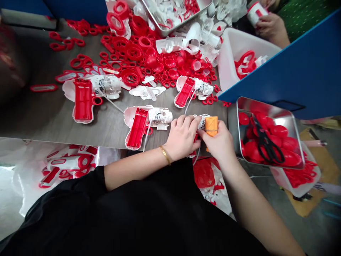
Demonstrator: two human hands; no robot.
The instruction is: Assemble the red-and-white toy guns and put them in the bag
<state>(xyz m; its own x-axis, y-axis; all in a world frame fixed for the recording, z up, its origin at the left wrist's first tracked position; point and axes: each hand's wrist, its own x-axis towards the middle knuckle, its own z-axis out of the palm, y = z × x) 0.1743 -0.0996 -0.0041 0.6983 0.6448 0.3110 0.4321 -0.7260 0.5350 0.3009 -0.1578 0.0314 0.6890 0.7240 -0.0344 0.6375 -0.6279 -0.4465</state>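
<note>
No text, label, brand, number or sign is legible on any item near the fingers [187,123] or farther away.

The left hand [182,138] lies palm-down (fingers [188,122] slightly bent), the right hand [220,141] curled just beside it.

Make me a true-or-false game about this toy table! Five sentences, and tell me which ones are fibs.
1. Black-handled scissors lie on red domed parts in a metal tray. True.
2. The gold bracelet is on the right arm. False: the gold bracelet is on the left arm.
3. The right hand holds an orange block. True.
4. The toy gun half farthest left has a blue grip inside. False: that toy gun half has red there.
5. Another person's hand holds a white-and-red part. True.
</note>
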